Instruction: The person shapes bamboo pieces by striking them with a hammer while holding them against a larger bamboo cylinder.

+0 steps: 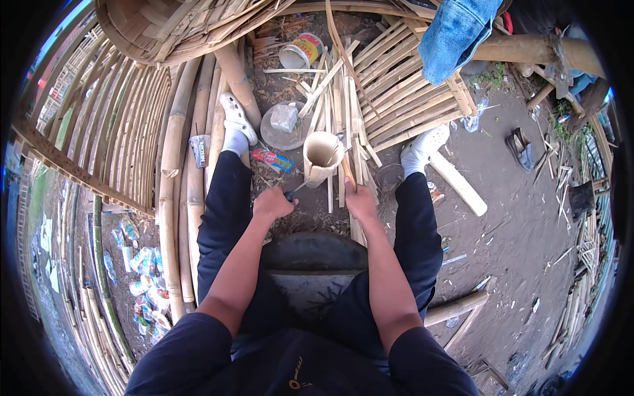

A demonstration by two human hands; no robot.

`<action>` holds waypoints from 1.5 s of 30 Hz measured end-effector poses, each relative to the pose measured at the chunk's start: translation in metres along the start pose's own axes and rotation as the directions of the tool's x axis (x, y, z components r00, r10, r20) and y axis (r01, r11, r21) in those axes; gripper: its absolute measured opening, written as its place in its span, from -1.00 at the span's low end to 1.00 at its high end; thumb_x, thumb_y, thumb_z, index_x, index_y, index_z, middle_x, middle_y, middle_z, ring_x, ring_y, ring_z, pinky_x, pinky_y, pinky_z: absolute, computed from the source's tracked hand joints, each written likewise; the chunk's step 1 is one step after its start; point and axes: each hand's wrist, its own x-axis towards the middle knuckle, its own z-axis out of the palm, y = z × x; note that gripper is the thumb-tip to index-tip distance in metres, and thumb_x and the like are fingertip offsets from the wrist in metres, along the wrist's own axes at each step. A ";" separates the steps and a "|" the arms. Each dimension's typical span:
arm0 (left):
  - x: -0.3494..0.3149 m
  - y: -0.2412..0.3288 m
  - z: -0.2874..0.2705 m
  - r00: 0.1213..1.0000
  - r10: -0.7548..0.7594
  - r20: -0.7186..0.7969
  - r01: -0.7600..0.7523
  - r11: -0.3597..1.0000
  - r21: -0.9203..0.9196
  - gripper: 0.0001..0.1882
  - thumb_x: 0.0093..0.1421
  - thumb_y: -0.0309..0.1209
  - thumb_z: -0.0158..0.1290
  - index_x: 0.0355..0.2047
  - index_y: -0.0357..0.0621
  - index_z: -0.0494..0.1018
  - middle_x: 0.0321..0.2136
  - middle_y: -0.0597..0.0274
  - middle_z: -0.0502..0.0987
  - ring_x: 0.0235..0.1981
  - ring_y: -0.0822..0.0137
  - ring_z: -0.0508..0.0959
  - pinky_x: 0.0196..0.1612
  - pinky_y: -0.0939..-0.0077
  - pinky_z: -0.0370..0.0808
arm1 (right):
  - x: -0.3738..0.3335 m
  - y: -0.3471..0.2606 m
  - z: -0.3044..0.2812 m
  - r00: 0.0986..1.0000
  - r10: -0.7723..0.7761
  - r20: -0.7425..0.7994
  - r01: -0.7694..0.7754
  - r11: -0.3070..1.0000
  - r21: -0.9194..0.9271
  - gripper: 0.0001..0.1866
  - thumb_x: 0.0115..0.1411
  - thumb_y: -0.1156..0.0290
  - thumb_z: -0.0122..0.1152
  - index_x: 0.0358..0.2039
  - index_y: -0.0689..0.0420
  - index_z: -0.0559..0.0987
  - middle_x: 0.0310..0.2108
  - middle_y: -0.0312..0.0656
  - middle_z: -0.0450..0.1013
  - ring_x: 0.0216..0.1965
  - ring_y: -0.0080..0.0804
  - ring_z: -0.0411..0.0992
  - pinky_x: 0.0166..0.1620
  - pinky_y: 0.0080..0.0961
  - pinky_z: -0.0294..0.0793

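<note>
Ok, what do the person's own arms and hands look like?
The left hand and right hand wear no gloves, and the forearms are bare, with no watch visible. Both sleeves are short and dark navy, with no markings visible.

1. The brown earth ground [502,244] is scattered with wood chips and scraps.
2. The left side is bounded by a slatted bamboo panel [129,125], beside which thick bamboo poles [175,152] are laid lengthwise.
3. Plastic litter [150,284] is heaped at lower left.
4. The upper right is occupied by a slatted bamboo frame [409,89].
5. A pair of sandals [522,148] is seen at far right.
6. The ground is lit by daylight.
</note>
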 end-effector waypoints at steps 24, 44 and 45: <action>0.036 -0.024 0.002 0.999 -0.025 -0.030 0.020 0.989 -0.145 -0.57 -0.08 -0.33 0.01 -0.23 -0.34 0.56 -0.17 -0.19 0.56 -0.08 -0.04 0.57 -0.01 0.18 0.50 | 0.007 0.038 0.013 0.975 0.091 -0.201 -0.095 0.995 -0.012 -0.37 0.31 -0.05 -0.06 -0.50 0.38 0.52 -0.58 0.22 0.42 -0.49 0.08 0.47 -0.32 -0.13 0.42; 0.057 -0.031 0.024 0.985 -0.109 0.134 0.171 0.727 -0.665 -0.82 -0.05 -0.47 0.00 -0.55 -0.42 0.48 -0.67 -0.06 0.50 -0.68 0.16 0.53 -0.57 0.26 0.48 | 0.010 0.039 0.024 0.992 -0.034 -0.123 0.020 0.994 -0.111 -0.47 0.32 0.09 -0.04 -0.51 0.36 0.54 -0.53 0.29 0.44 -0.40 0.28 0.44 -0.26 0.03 0.39; 0.061 -0.040 0.028 0.979 -0.137 0.153 0.205 0.679 -0.705 -0.83 -0.04 -0.48 0.01 -0.60 -0.41 0.45 -0.73 -0.01 0.45 -0.75 0.21 0.48 -0.63 0.29 0.43 | 0.006 0.028 0.018 0.990 -0.036 -0.134 0.022 0.994 -0.105 -0.47 0.32 0.09 -0.04 -0.50 0.37 0.55 -0.52 0.30 0.44 -0.39 0.30 0.44 -0.25 0.04 0.39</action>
